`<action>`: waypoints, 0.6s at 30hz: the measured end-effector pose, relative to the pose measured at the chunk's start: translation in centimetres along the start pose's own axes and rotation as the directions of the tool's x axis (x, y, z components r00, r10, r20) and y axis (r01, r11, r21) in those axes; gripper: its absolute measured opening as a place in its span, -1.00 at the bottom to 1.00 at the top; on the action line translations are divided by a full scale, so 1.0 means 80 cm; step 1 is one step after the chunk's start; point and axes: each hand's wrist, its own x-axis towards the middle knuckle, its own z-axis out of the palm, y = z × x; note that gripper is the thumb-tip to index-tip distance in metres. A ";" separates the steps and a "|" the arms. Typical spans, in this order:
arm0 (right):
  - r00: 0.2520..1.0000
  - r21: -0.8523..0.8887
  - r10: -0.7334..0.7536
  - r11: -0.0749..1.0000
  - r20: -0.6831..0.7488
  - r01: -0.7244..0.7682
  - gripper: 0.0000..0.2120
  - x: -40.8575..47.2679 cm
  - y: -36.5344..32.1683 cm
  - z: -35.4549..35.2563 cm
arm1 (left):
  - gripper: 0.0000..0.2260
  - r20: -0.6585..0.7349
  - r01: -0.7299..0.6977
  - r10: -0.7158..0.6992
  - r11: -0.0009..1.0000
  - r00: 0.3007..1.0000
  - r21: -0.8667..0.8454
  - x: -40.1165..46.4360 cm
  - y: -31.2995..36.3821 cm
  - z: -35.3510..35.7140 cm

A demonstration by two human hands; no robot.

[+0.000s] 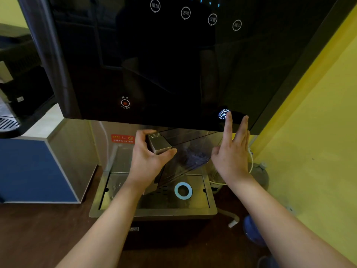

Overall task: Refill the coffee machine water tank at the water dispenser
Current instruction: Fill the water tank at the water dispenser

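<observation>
Dispenser (173,60): tall, with a glossy black front panel; it stands against a yellow wall (309,132).
Blue button (223,114): lit, at the panel's lower right.
Red button (125,103): at the panel's lower left, untouched.
Tank (185,153): clear, with a silver handle block (158,143) at its top; held tilted under the panel, above the tray.
Tray (154,211): steel drip tray, with a pale blue ring (183,190) lying on it.
Left hand (148,157): fingers and thumb clamped around the handle block, carrying the tank.
Right hand (231,151): flat, fingers straight and slightly spread; the index fingertip (229,116) touches the blue button.
Counter (38,167): blue-fronted, left of the dispenser, with a dark machine (17,89) on top.
</observation>
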 end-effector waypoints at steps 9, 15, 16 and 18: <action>1.000 -0.007 -0.004 1.000 0.010 0.005 -0.05 -0.001 0.001 -0.002 | -0.36 0.001 -0.008 0.008 1.000 1.000 -0.008 -0.002 -0.001 0.000; 1.000 -0.017 -0.007 1.000 0.013 0.007 -0.05 -0.001 0.002 -0.001 | -0.41 -0.005 -0.016 0.016 1.000 1.000 -0.002 -0.001 0.001 0.004; 1.000 -0.025 -0.007 1.000 0.014 0.008 -0.05 -0.001 0.003 0.000 | -0.42 -0.002 -0.012 0.012 1.000 1.000 -0.015 -0.001 0.001 0.004; 1.000 -0.046 -0.006 0.999 0.020 0.007 -0.04 -0.001 0.004 0.001 | -0.42 0.002 -0.008 0.008 1.000 1.000 -0.029 -0.001 0.001 0.004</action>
